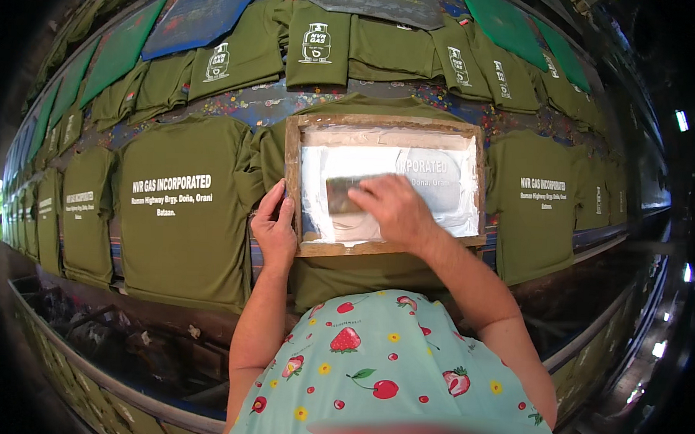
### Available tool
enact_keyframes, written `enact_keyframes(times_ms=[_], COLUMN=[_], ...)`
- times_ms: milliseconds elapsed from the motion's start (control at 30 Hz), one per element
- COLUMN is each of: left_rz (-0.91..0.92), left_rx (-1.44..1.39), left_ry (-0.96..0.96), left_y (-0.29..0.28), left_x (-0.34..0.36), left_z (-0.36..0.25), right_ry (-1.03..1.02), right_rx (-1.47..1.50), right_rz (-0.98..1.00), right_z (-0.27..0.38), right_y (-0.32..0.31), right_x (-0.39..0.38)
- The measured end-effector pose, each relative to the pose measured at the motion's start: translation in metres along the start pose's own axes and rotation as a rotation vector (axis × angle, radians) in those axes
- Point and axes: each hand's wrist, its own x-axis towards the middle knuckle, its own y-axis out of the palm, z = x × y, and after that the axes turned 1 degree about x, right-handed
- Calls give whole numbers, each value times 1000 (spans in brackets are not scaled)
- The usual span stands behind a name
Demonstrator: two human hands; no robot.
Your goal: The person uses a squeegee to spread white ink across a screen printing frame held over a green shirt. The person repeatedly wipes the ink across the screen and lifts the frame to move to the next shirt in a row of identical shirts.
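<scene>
A wooden-framed printing screen [381,251] lies on an olive green shirt [361,275] in front of me. White ink [315,166] coats its mesh, thickest along the edges, and pale lettering shows through at the right. My left hand [274,228] grips the frame's left side near its lower corner, with fingers and thumb closed at the wood. Over the mesh, my right hand [400,213] is closed on a squeegee [337,196], a flat, ink-smeared blade. The squeegee is at the left middle of the screen, and my fingers cover its right part.
Printed olive shirts lie flat on either side, one at the left [182,242] and one at the right [534,231]. Folded shirts [317,70] with white prints line the far side, beside blue [197,24] and green boards [123,52]. A rail [104,388] runs along the near left.
</scene>
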Motion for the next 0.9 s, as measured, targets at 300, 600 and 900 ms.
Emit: enact_keyframes(times_ms=[300,600,900], left_rz=[5,11,10], left_rx=[-10,24,97], left_ry=[-31,10,38], left_y=[1,0,0], left_x=[-1,-1,-1], left_z=[-4,0,-6], right_ry=[-8,97,-194], right_rx=[228,37,108], right_rz=[208,39,268], right_z=[1,-58,-42], right_y=[-35,-12,-15], right_x=[0,81,81])
